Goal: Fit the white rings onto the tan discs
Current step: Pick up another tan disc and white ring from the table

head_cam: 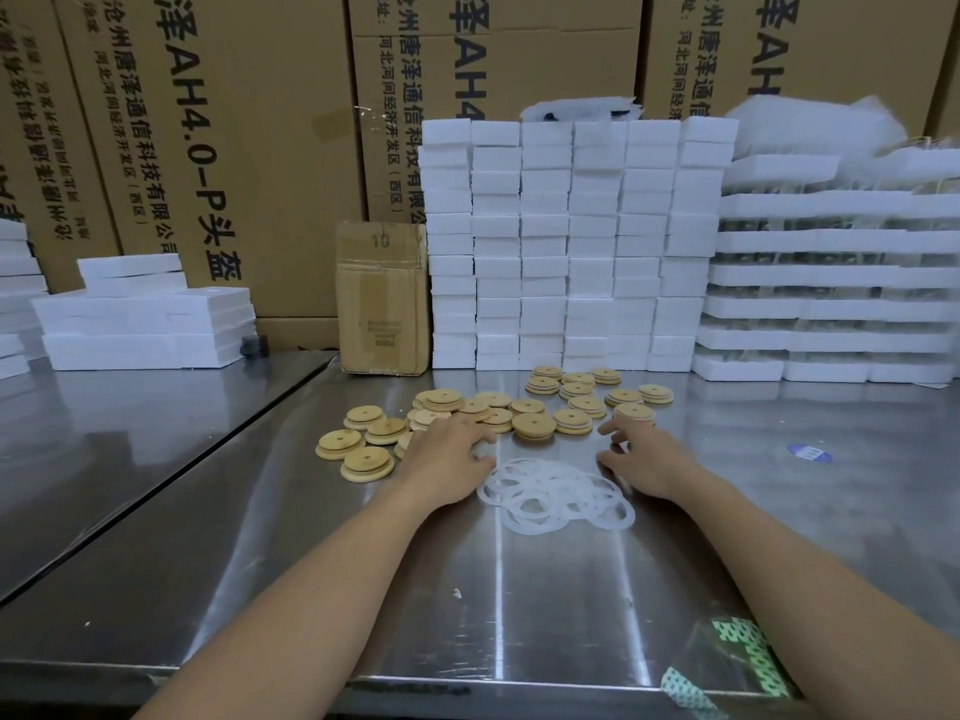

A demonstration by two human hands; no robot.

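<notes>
Flanking thin white rings (556, 495), left hand (448, 457), right hand (650, 459) empty, loose-fingered; rings likely limp, pinch rim; stiff round tan discs (532, 426) beyond.

a steel table (519, 605) holds a small cardboard box (382, 298) beside stacked white foam blocks (571, 241), with large printed cartons (234, 122) standing behind them.

Tan discs (427, 417) partly under the left hand (448, 449); small carton's label (378, 339) blurred.

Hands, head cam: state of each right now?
Left hand: open, fingers loosely curled beside the tan discs, holding nothing visible.
Right hand: open, fingers spread by the white rings, holding nothing visible.
</notes>
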